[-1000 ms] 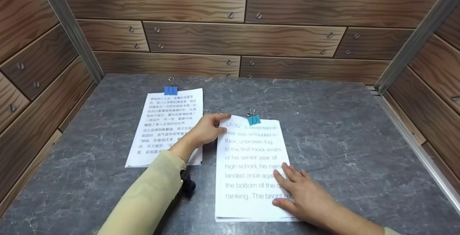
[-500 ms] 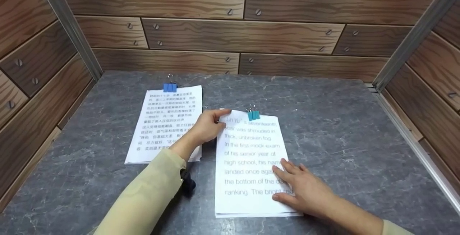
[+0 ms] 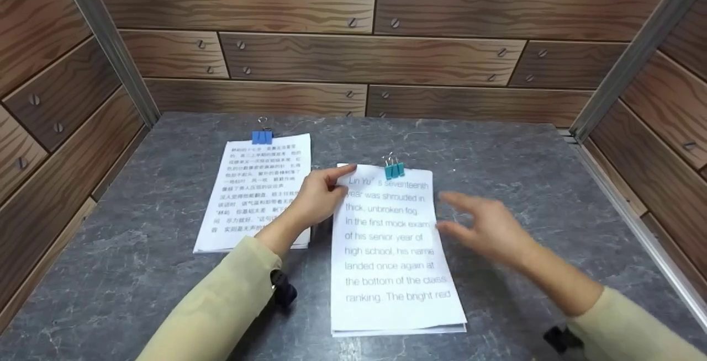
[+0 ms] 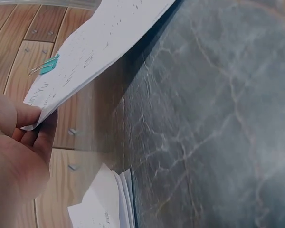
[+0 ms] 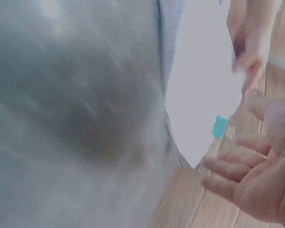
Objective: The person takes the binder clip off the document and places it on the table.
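A stack of paper [image 3: 392,250] printed in large English text lies in front, with a teal binder clip [image 3: 394,171] on its top edge. My left hand [image 3: 320,195] pinches the stack's upper left corner; in the left wrist view the thumb is on top and the fingers [image 4: 45,135] underneath. To the right of the stack, my right hand [image 3: 491,228] is raised with its fingers loosely extended, holding nothing. The right wrist view shows those spread fingers [image 5: 232,164] near the teal clip's end of the paper.
A second stack of paper [image 3: 259,184], printed in Chinese, lies to the left under my left forearm, with a blue binder clip [image 3: 262,137] at its top. The grey marbled table [image 3: 530,173] is bounded by wood-patterned walls [image 3: 309,57] at the back and sides.
My right hand has lifted off the lower right of the English stack and moved up beside its right edge. My left hand keeps its pinch on the upper left corner.
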Motion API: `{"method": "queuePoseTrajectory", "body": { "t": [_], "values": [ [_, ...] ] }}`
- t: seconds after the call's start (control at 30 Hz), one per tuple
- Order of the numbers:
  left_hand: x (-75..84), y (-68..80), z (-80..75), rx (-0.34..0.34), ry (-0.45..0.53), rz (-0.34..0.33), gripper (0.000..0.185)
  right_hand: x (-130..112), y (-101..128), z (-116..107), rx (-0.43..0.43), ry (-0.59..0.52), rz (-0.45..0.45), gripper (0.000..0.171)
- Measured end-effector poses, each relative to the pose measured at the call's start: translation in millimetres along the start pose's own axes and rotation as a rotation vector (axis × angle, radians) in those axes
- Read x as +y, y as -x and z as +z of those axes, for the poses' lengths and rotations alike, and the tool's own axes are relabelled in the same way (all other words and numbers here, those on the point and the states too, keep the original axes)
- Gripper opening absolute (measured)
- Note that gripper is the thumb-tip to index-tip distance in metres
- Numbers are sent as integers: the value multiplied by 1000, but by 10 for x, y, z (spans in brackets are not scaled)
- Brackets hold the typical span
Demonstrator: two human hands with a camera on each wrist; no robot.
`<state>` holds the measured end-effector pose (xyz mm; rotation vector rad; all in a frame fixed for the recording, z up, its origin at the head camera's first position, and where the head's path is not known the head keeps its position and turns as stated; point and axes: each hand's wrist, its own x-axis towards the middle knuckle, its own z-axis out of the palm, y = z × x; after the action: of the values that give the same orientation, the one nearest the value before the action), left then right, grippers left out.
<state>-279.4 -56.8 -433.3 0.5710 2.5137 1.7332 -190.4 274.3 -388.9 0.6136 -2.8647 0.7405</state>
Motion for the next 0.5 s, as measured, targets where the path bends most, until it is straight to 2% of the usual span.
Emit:
{"method": "queuePoseTrajectory", "body": {
  "t": [0.23,0.5],
  "values": [
    [46,48,5,33,41,52,52,82,-538,-283,22,-126,35,55],
    [129,116,14,22,82,72,52,87,-1033,-312,-50,-332,58,49]
  ]
}}
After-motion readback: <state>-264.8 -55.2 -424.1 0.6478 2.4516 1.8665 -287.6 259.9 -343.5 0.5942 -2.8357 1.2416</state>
